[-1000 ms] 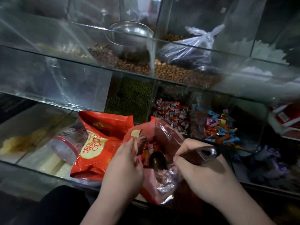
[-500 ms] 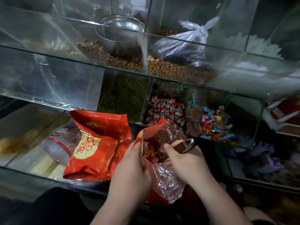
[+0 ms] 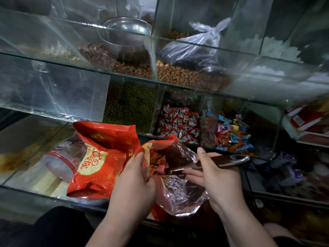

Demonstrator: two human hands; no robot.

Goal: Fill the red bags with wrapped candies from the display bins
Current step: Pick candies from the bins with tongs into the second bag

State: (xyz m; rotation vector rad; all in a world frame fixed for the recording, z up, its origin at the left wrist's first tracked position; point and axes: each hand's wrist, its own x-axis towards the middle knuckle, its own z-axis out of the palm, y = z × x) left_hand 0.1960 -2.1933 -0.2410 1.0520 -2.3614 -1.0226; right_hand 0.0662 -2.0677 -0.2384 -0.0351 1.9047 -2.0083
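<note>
My left hand (image 3: 132, 177) pinches the left rim of an open red bag (image 3: 179, 191) with a clear front, holding its mouth wide. Wrapped candies (image 3: 157, 162) show inside it. In my right hand (image 3: 216, 177) is a metal scoop (image 3: 229, 160); its handle points right and its bowl dips into the bag's mouth. A second, filled red bag (image 3: 99, 157) with a gold emblem lies just left, on the glass. Behind are bins of red-and-white candies (image 3: 178, 123) and of mixed coloured candies (image 3: 229, 135).
Glass display case with tiered bins: green beans (image 3: 132, 106), peanuts (image 3: 187, 75), brown nuts with a steel bowl (image 3: 124, 35), a tied clear plastic bag (image 3: 194, 49). A red-lidded jar (image 3: 59, 162) lies under the glass at left. Purple-wrapped candies (image 3: 277, 164) at right.
The scoop went from over the bag down into its mouth, then tilted so the handle now sticks out to the right. My left hand kept hold of the bag's rim.
</note>
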